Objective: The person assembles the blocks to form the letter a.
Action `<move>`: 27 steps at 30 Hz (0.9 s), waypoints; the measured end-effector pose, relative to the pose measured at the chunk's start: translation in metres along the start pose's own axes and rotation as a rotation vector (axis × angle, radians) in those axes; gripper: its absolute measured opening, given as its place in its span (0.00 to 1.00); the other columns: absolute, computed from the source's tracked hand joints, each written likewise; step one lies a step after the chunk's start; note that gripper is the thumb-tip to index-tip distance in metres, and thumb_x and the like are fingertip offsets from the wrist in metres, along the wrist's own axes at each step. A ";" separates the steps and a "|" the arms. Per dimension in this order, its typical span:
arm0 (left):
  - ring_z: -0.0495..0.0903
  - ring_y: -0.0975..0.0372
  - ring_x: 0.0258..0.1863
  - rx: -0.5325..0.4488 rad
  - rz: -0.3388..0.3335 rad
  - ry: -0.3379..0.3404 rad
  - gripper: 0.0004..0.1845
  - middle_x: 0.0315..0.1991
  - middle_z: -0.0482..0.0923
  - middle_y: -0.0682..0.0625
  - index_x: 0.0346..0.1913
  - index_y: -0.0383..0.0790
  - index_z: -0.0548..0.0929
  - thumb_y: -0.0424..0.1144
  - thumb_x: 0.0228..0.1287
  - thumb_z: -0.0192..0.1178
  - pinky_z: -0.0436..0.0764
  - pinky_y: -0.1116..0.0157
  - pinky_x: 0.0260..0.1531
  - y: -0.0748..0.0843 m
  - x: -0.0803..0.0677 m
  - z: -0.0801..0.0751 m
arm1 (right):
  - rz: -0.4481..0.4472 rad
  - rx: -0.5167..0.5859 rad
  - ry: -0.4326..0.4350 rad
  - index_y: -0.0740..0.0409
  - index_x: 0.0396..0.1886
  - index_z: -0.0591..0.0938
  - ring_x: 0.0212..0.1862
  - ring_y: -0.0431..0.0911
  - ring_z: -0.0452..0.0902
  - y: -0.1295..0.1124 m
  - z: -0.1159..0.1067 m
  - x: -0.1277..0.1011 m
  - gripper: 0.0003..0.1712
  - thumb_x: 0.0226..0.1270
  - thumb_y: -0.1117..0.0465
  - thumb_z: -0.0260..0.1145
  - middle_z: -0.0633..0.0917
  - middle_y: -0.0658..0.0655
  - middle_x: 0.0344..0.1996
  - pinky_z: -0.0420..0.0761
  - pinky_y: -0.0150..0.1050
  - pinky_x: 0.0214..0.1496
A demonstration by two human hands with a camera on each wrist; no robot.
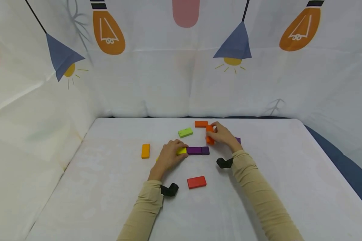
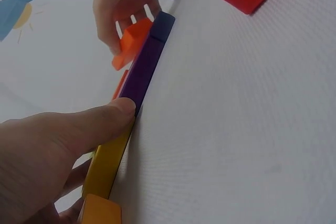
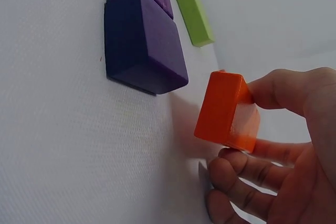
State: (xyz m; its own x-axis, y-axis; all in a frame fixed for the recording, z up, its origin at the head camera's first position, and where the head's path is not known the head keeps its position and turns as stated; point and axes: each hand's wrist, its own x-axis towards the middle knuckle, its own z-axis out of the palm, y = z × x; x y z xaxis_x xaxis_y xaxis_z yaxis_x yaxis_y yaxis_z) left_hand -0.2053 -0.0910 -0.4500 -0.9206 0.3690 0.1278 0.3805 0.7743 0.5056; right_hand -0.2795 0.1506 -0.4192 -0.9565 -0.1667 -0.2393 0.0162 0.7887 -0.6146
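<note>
- The red block (image 1: 196, 182), a flat smooth rectangle, lies nearest the camera on the white table (image 1: 289, 187), between the two sleeved forearms.
- The left hand (image 1: 169, 155) rests on the yellow block (image 1: 182, 151), fingers bent over it and the thumb pressing its side; the left wrist view shows the thumb at the seam where yellow meets purple.
- That yellow block sits end to end with a purple block (image 1: 194, 150) and a darker, shorter purple block (image 1: 205, 150), the three touching in one flat row.
- The right hand (image 1: 223, 135) pinches an orange block (image 1: 209, 135) between thumb and fingertips, lifted off the table and standing on end, just behind the dark end of the row.
- Count by colour: two orange-red, the held one and one lying flat (image 1: 201, 124) at the back; one lime green (image 1: 185, 132); one amber block (image 1: 145, 151) off to the left, apart from the rest; one red; one yellow; two purple in the row, and a further purple edge (image 1: 238, 140) showing behind the right wrist.
- All are smooth, matte, hard-edged slabs; the table cover looks finely woven.
- No container is in sight.
</note>
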 end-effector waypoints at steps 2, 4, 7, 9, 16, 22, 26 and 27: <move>0.69 0.60 0.46 0.001 0.000 0.000 0.18 0.47 0.75 0.55 0.50 0.52 0.78 0.50 0.55 0.59 0.67 0.60 0.46 0.000 0.000 0.000 | -0.010 -0.002 0.001 0.56 0.61 0.59 0.34 0.48 0.71 0.000 0.002 0.001 0.34 0.58 0.46 0.54 0.73 0.60 0.40 0.70 0.35 0.34; 0.69 0.60 0.46 0.001 0.000 0.000 0.18 0.47 0.75 0.55 0.49 0.52 0.78 0.50 0.55 0.59 0.67 0.60 0.46 0.000 0.000 0.001 | -0.016 -0.005 0.002 0.56 0.61 0.59 0.33 0.48 0.71 0.000 0.003 0.001 0.34 0.58 0.46 0.54 0.73 0.59 0.40 0.70 0.35 0.34; 0.69 0.60 0.46 0.002 -0.003 -0.002 0.18 0.47 0.74 0.55 0.49 0.52 0.78 0.50 0.55 0.59 0.67 0.60 0.46 0.000 0.000 0.001 | -0.010 -0.007 0.001 0.55 0.61 0.59 0.34 0.49 0.72 0.000 0.005 0.002 0.34 0.58 0.45 0.54 0.73 0.59 0.41 0.71 0.35 0.34; 0.69 0.60 0.46 0.001 -0.004 -0.002 0.18 0.47 0.74 0.55 0.49 0.52 0.78 0.49 0.55 0.59 0.67 0.61 0.46 0.000 0.001 0.001 | -0.005 -0.010 -0.003 0.54 0.60 0.59 0.36 0.49 0.71 -0.002 0.005 0.001 0.34 0.58 0.44 0.54 0.73 0.59 0.42 0.71 0.36 0.36; 0.69 0.60 0.46 0.010 -0.011 0.002 0.18 0.47 0.74 0.55 0.49 0.53 0.78 0.50 0.55 0.59 0.67 0.61 0.46 -0.002 0.002 0.002 | 0.003 -0.015 -0.013 0.53 0.62 0.58 0.41 0.51 0.70 -0.006 0.007 0.001 0.36 0.58 0.44 0.55 0.72 0.61 0.46 0.72 0.41 0.42; 0.69 0.60 0.46 0.017 -0.012 0.008 0.18 0.47 0.74 0.56 0.49 0.54 0.78 0.51 0.54 0.59 0.67 0.61 0.46 -0.004 0.004 0.003 | 0.032 -0.033 -0.017 0.53 0.62 0.57 0.44 0.53 0.70 -0.010 0.012 0.002 0.36 0.58 0.43 0.54 0.72 0.61 0.50 0.73 0.46 0.46; 0.69 0.60 0.46 0.013 -0.004 0.015 0.18 0.47 0.74 0.55 0.49 0.54 0.78 0.51 0.54 0.59 0.67 0.61 0.46 -0.004 0.004 0.003 | 0.033 -0.041 -0.021 0.54 0.62 0.56 0.46 0.54 0.70 -0.013 0.014 0.002 0.36 0.58 0.44 0.54 0.72 0.62 0.51 0.73 0.47 0.47; 0.69 0.60 0.46 0.012 -0.004 0.015 0.18 0.47 0.74 0.55 0.49 0.54 0.78 0.51 0.54 0.59 0.67 0.60 0.46 -0.004 0.004 0.003 | 0.030 -0.048 -0.018 0.54 0.62 0.56 0.46 0.54 0.70 -0.013 0.015 0.002 0.36 0.58 0.44 0.54 0.72 0.63 0.51 0.73 0.48 0.48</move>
State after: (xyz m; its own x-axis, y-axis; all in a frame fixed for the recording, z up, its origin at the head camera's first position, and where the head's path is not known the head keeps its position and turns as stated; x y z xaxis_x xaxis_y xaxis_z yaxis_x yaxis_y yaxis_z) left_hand -0.2100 -0.0907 -0.4543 -0.9232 0.3585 0.1385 0.3780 0.7818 0.4958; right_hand -0.2769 0.1315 -0.4227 -0.9503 -0.1534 -0.2710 0.0301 0.8211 -0.5700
